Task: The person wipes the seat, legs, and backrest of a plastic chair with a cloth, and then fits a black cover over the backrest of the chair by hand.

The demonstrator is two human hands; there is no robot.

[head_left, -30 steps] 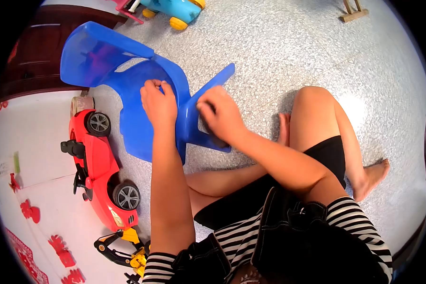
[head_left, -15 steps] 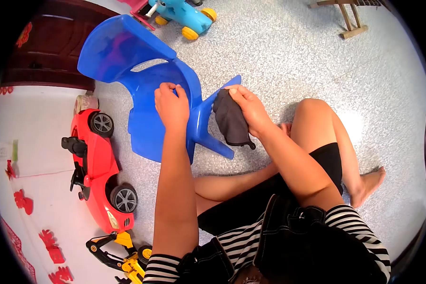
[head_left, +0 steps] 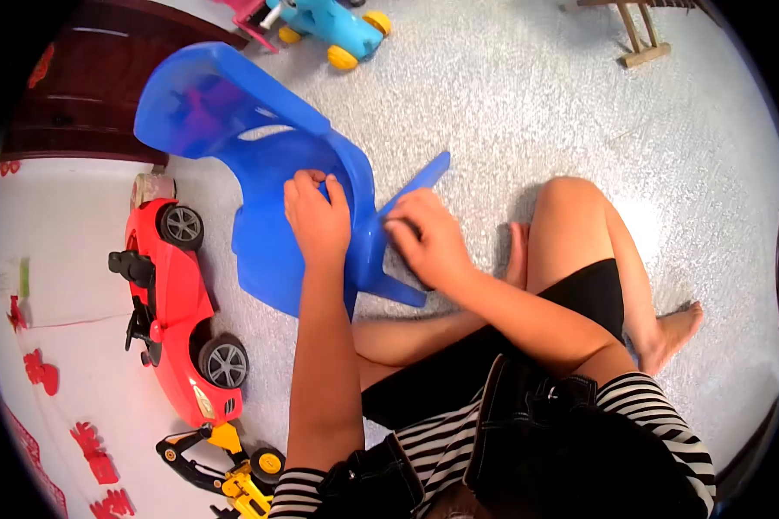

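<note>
Chair [head_left: 296,151]: blue, apparently tipped, legs [head_left: 428,176] pointing rightward, probably so we can reach them.
Left hand [head_left: 318,216]: fingers curled at the seat [head_left: 264,233], perhaps steadying it; we cannot tell whether they grip.
Right hand [head_left: 433,238]: half-curled beside the legs, contents hidden from us.

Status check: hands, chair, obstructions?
Left hand on blue chair. Right hand curled beside chair legs. Red toy car stands apart; nothing seen in the way.
</note>
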